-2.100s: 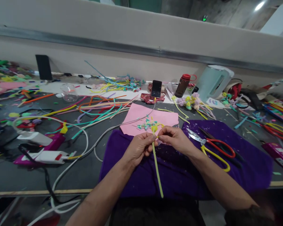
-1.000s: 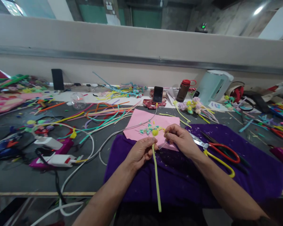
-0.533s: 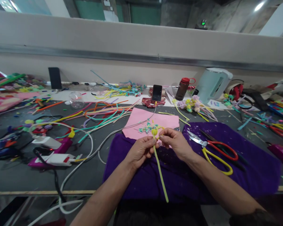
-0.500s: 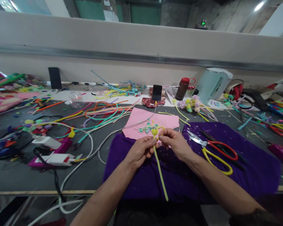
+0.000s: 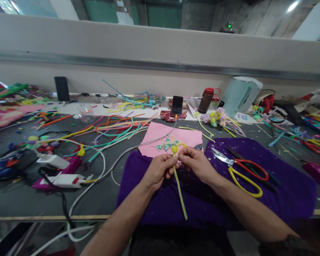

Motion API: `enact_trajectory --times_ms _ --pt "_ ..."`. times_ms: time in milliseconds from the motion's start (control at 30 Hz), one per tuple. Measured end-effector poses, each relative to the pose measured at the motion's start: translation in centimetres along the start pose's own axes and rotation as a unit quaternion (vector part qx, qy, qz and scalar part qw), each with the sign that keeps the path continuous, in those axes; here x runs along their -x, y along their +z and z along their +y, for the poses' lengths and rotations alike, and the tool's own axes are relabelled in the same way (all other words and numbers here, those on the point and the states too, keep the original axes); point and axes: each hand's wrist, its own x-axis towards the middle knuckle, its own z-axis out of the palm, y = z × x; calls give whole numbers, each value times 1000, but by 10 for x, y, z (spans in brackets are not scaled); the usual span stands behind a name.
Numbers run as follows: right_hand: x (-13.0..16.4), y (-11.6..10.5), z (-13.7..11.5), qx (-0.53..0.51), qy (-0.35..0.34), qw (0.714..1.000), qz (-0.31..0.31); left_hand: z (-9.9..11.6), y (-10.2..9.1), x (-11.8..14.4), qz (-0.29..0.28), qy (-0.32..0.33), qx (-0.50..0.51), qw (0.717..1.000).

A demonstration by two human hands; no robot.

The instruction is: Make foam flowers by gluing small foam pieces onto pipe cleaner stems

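My left hand [image 5: 161,170] is closed on a pipe-cleaner flower, pinching it just below its yellow head [image 5: 174,150]. The flower's yellow-green stem [image 5: 180,193] hangs down from the fingers over the purple cloth [image 5: 146,209]. My right hand [image 5: 194,160] is closed too, thumb and forefinger pinched at the flower's neck beside the left fingertips. Exactly what those right fingertips grip is too small to make out. Behind the flower lies a pink sheet [image 5: 154,137] with small teal and yellow pipe-cleaner snippets [image 5: 166,144] on it.
Scissors [image 5: 230,162] with one red and one yellow handle lie on the cloth at right, over a dark tool. A phone [image 5: 177,105], a bottle [image 5: 206,100] and a kettle [image 5: 240,96] stand behind. Left are loose pipe cleaners [image 5: 117,129], cables and a power strip [image 5: 74,164].
The lower end of the stem has swung up and slightly left. Both hands stay in nearly the same place, fingers still pinched at the flower.
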Motion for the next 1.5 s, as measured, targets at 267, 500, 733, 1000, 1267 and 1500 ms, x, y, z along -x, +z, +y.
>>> enact_trajectory --times_ms 267,500,733,1000,1267,1500 --pt "-6 -12 2 -143 113 979 -89 1 2 1 -7 4 6 1000" --pt "-11 -18 5 -212 158 957 -119 4 2 4 -30 -1 -2 1000" --pt "-9 -18 4 -227 184 946 -139 5 1 5 -29 1 -25 999" --pt "-9 -18 7 -193 153 958 -145 5 1 6 -45 -7 -17 999" --pt "-1 -25 -15 131 -118 983 -56 3 -4 2 -65 -57 20 996" --pt "-1 -26 -11 290 -253 917 -110 2 -6 3 -84 -74 9 994"
